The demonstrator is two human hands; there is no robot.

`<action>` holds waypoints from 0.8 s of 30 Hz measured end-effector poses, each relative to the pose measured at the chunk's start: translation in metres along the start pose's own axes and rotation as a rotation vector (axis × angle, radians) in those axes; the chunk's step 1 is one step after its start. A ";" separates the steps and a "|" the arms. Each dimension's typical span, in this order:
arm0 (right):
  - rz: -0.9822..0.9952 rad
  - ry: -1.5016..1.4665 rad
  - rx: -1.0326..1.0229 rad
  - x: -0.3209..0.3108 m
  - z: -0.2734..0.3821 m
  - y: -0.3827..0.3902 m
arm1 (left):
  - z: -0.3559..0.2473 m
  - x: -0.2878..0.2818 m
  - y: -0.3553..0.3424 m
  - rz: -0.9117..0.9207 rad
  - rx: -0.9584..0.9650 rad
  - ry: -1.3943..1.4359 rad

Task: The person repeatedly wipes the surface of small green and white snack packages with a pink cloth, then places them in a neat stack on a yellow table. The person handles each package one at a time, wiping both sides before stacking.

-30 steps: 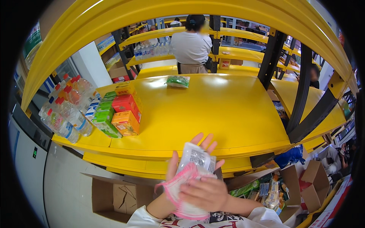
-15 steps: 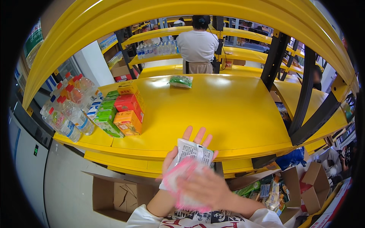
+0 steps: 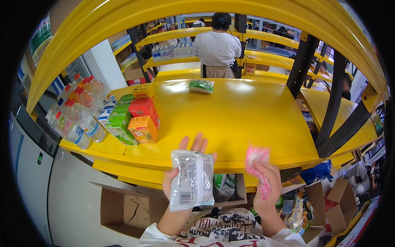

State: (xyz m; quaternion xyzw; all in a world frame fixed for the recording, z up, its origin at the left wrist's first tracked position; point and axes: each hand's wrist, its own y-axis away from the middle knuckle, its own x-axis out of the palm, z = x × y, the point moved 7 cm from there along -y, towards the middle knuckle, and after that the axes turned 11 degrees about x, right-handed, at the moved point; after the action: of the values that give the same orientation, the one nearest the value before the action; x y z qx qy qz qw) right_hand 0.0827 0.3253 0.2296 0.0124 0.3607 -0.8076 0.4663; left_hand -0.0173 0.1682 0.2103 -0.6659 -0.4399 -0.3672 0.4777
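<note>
Since half a second ago the right hand (image 3: 269,181) has swung off to the right, taking the pink-and-white cloth (image 3: 258,155) away from the packet (image 3: 191,179), and a clear gap now lies between the two hands.

In the head view, the packet lies on the palm of the left hand (image 3: 197,145), its back turned up: columns of small dark print, plus one barcode (image 3: 186,197) by the near left corner. The left fingers reach out past its far end, straight and a little parted, the thumb against its left edge. The right fingers are curled tight round the one cloth, its ends poking out above and below the fist.

Ahead of the left fingertips, one green packet (image 3: 200,86) lies far back on the yellow shelf (image 3: 230,119). Left of those fingers I count one orange carton (image 3: 142,129) with fruit pictured on it, one red carton (image 3: 144,108) and, beside them, green cartons (image 3: 120,127) overlapping too much to number. Farther left stand clear bottles (image 3: 84,119), also too crowded to count.
</note>
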 end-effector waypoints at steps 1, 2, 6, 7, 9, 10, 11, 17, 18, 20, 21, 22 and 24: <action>0.052 -0.092 0.081 0.002 -0.010 0.007 | -0.006 0.002 -0.001 0.030 0.073 -0.071; 0.267 -0.314 0.235 0.019 -0.020 0.013 | -0.011 0.005 -0.001 0.055 0.147 -0.158; 0.980 -1.017 0.806 0.090 -0.013 0.062 | -0.014 0.021 0.011 0.179 0.341 -0.430; 1.033 -1.203 0.959 0.093 -0.007 0.068 | -0.010 0.023 0.016 0.228 0.338 -0.487; 0.819 -1.234 1.147 0.098 -0.020 0.073 | -0.009 0.028 0.023 0.340 0.325 -0.572; 0.673 -1.146 1.102 0.090 -0.025 0.063 | -0.007 0.027 0.022 0.333 0.289 -0.603; 0.531 -1.040 1.063 0.080 -0.029 0.055 | -0.005 0.028 0.021 0.325 0.253 -0.633; 0.211 -0.804 0.713 0.031 -0.045 0.019 | -0.025 0.009 0.020 0.228 0.017 -0.834; 0.199 -0.741 0.659 0.026 -0.044 0.012 | -0.024 0.004 0.019 0.199 -0.006 -0.831; 0.176 -0.615 0.552 0.017 -0.042 0.002 | -0.022 -0.003 0.019 0.140 -0.051 -0.826; 0.154 -0.642 0.584 0.016 -0.041 -0.001 | -0.023 -0.004 0.018 0.145 -0.018 -0.828; 0.148 -0.622 0.578 0.015 -0.041 -0.003 | -0.024 -0.005 0.017 0.151 0.015 -0.831; 0.132 -0.579 0.565 0.012 -0.041 -0.007 | -0.026 -0.004 0.017 0.147 0.055 -0.821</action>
State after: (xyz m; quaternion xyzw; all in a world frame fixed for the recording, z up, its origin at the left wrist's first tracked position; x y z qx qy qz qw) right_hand 0.0576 0.3434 0.1994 -0.0644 -0.0231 -0.8134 0.5777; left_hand -0.0049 0.1393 0.2088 -0.7737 -0.5546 -0.0241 0.3053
